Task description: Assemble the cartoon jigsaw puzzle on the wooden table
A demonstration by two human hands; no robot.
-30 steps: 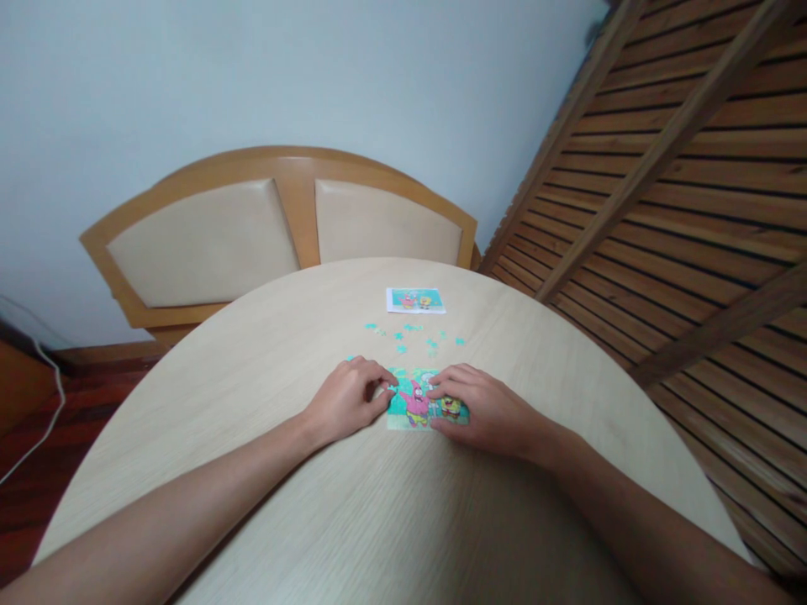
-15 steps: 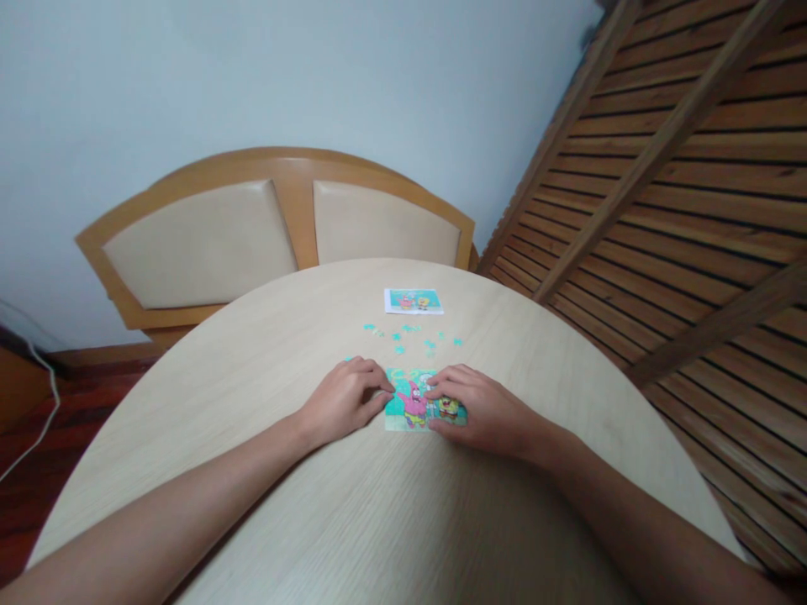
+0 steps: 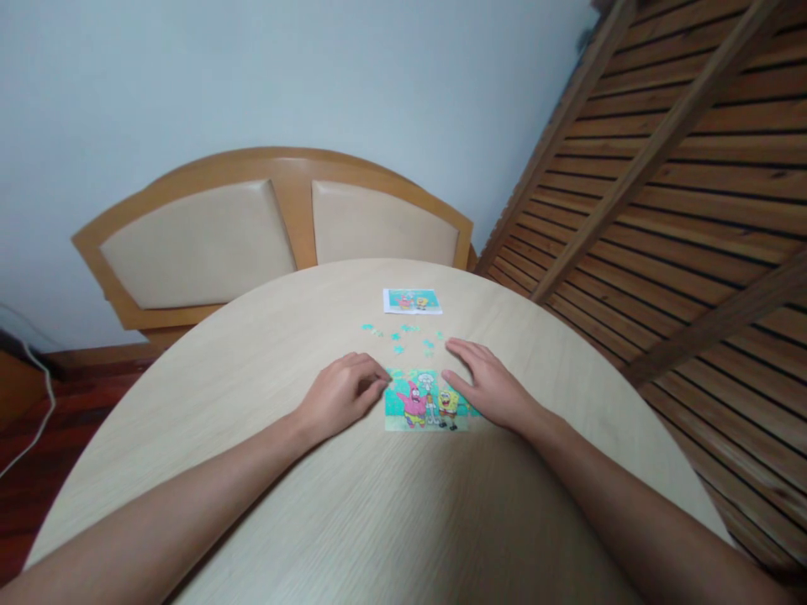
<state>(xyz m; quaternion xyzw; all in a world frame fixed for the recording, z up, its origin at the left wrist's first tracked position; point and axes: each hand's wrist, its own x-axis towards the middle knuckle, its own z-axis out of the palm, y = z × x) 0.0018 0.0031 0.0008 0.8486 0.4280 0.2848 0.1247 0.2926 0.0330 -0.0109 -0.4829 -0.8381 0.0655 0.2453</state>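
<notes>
A partly assembled jigsaw puzzle (image 3: 413, 407) with cartoon figures on a teal ground lies flat in front of me. At its upper left edge, my left hand (image 3: 346, 391) rests with thumb and fingertips pinched together; whatever may be between them is hidden. My right hand (image 3: 488, 386) lies past the upper right corner, thumb and fingers apart. Its fingertips reach the table near several loose teal puzzle pieces (image 3: 397, 349), and part of the hand covers the puzzle's right edge.
Beyond the loose pieces lies a white-bordered reference picture (image 3: 413, 301) with the same cartoon figures. The round wooden table (image 3: 283, 504) has a padded chair back (image 3: 296, 210) behind it. A slatted wooden panel (image 3: 681, 168) leans along the right.
My right hand has moved from the puzzle's right half up and right, uncovering the yellow figure and reaching a loose piece there. My left hand has shifted only slightly and stays pinched.
</notes>
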